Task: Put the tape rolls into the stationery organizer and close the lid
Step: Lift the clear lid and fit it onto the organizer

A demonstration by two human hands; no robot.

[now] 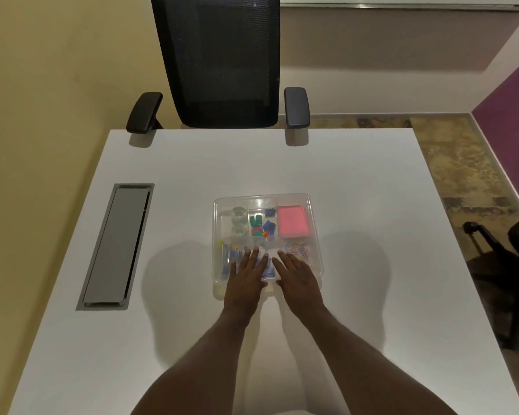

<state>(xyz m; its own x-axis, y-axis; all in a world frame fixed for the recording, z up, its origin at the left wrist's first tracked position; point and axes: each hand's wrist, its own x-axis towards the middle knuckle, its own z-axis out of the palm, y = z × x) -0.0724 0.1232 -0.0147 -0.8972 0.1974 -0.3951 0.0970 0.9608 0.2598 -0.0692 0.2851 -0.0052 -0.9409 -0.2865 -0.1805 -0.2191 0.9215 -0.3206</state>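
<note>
A clear plastic stationery organizer [313, 223] sits in the middle of the white table, its transparent lid lying flat over it. Two clear tape rolls [239, 221] lie one behind the other in the far left compartment, under the lid. My left hand [246, 275] and my right hand [297, 275] rest palm down, fingers spread, side by side on the near part of the lid. Neither hand holds anything.
The other compartments hold a pink sticky-note pad [292, 221], coloured clips [261, 224] and paper clips [297, 250]. A grey cable hatch [116, 247] is set into the white table [372, 190] at left. A black office chair [219, 61] stands at the far edge.
</note>
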